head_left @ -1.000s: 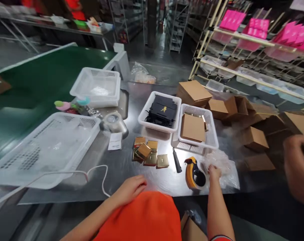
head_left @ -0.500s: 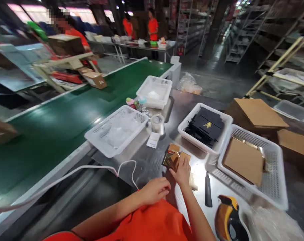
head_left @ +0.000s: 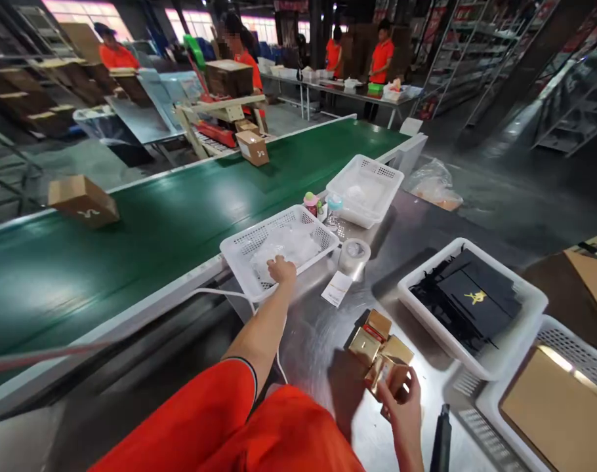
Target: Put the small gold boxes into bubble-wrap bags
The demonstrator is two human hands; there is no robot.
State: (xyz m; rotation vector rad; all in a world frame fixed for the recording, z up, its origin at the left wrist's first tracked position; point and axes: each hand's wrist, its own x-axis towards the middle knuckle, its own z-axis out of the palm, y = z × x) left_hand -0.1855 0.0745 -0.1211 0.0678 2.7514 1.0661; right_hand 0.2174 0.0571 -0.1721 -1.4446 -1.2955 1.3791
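Head view: a person in an orange top works with both hands at a metal table (head_left: 311, 337).
Left hand (head_left: 281, 269): over the white basket (head_left: 315, 261), fingers loosely curled at the clear plastic bags (head_left: 298, 239); whether it has hold of one I cannot tell.
Right hand (head_left: 403, 405): partly closed, thumb and fingers gripping a small gold box (head_left: 398, 375).
Gold boxes (head_left: 365, 345): clustered on the table, just beside the gripped one.
Tape roll (head_left: 354, 257): beside the basket, near a printed card (head_left: 336, 289).
White tub (head_left: 441, 342): right of the gold boxes, holding flat black items (head_left: 456, 295) with a yellow figure on top.
Black handle (head_left: 441, 439): on the table near the right hand.
Green belt (head_left: 170, 216): beyond the basket, carrying a cardboard box (head_left: 84, 202) at left.
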